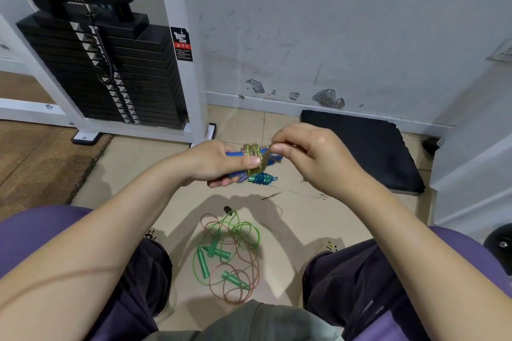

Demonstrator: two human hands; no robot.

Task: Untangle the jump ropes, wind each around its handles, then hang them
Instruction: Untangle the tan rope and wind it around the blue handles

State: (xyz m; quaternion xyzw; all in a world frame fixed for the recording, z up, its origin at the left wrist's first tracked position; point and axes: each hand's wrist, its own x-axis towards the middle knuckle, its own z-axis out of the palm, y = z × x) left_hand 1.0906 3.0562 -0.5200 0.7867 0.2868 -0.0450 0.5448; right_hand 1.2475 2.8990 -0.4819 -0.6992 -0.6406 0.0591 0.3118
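Glossy translucent plastic ropes [235, 246], matt black mat [365, 152] — scuffed wall [304, 36]

We see blue handles [235, 154] wrapped in a yellow-green glittery rope [252, 150]. A teal rope bundle [262, 178] lies on the beige floor tiles [144, 169]. The tangled ropes [235, 255] are translucent green and pink, with green handles [203, 263]. The weight stack [110, 69] is black, its frame [177, 8] white, the floor pad [368, 149] black, the seat [33, 232] purple.

Single head view, worn on the person, looked forward and steeply down past both forearms. Close to the hands; floor [291, 219] lay between the knees, wall [332, 22] and weight stack [110, 77] stood ahead.
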